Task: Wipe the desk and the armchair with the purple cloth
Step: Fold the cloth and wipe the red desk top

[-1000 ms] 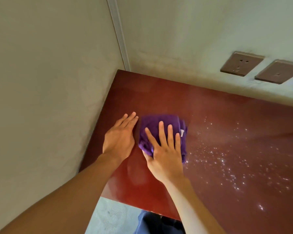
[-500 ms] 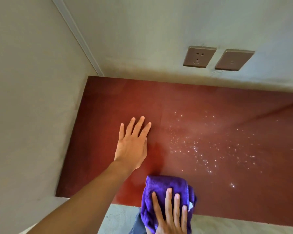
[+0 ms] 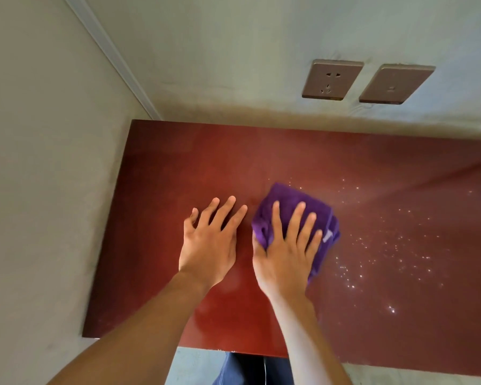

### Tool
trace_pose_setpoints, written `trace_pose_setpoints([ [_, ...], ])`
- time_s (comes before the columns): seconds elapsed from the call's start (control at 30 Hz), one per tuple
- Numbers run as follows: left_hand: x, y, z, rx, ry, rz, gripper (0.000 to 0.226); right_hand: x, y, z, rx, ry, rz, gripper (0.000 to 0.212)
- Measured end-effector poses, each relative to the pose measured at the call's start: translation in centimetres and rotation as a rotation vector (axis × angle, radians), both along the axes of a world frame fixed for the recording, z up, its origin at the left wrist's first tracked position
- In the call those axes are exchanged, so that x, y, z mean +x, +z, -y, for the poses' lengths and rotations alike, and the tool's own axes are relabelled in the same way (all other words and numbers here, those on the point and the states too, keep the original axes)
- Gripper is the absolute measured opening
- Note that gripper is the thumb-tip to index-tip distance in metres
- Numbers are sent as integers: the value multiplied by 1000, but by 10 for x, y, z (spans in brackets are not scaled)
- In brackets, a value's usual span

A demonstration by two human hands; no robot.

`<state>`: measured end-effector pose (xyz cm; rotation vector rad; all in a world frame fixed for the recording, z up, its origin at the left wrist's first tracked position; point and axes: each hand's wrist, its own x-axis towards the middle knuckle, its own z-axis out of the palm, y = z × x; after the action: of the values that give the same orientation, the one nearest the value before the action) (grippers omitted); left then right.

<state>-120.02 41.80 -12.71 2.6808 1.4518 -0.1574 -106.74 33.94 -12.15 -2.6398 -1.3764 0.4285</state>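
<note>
A folded purple cloth [image 3: 290,201] lies on the dark red desk [image 3: 178,162], a little left of its middle. My right hand [image 3: 286,245] presses flat on the cloth with straight, spread fingers. My left hand [image 3: 210,237] rests flat on the bare desk just left of the cloth, fingers straight and apart. Small shiny droplets [image 3: 386,245] speckle the desk to the right of the cloth. No armchair is in view.
The desk sits in a corner, with a wall [image 3: 39,162] on its left and another behind it. Two brown wall sockets [image 3: 332,79] are mounted above the desk's back edge. Below the front edge, grey floor and blue trousers [image 3: 250,370] show.
My right hand has pushed the cloth from the desk's front edge away from me to beside my left hand. The left hand has stayed flat on the desk.
</note>
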Motion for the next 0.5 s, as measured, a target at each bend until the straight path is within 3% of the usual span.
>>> trace_pose_setpoints([
  [0.27,1,1,-2,6,-11,-20,61,55,-1,-155,-44,46,-66,75],
  [0.5,1,4,-6,13,-21,-11,59,76,0,-129,-56,245,-12,72],
])
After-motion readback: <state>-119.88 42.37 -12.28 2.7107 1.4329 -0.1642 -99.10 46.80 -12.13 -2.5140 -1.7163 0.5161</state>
